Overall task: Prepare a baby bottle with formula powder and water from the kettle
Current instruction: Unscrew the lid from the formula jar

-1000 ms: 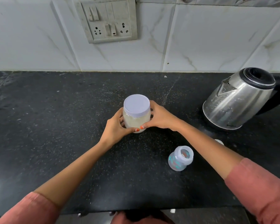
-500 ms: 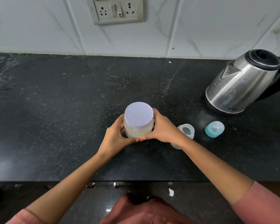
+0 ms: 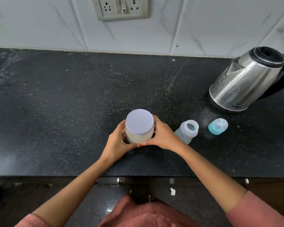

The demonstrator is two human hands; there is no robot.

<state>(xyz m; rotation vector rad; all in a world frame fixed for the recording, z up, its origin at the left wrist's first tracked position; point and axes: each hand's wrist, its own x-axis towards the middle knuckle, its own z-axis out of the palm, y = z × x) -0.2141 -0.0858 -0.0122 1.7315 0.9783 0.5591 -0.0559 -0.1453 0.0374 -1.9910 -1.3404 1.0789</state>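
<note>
Black counter (image 3: 56, 112): jar (image 3: 139, 122), bottle (image 3: 187, 131), cap (image 3: 218, 126), kettle (image 3: 246, 82)

No legible text is showing anywhere. A small dark mark is sitting low on the kettle (image 3: 241, 82) wall near the base, too small to read. Teal printing is showing on the baby bottle (image 3: 186, 132) side, blurred, with no characters resolving.

Both forearms (image 3: 72, 185) reach fwd from near edge, converging mid-scene. L hand (image 3: 116, 143) & R hand (image 3: 162, 136) curl round jar (image 3: 139, 125) sides, thumbs meeting on its near side.
</note>
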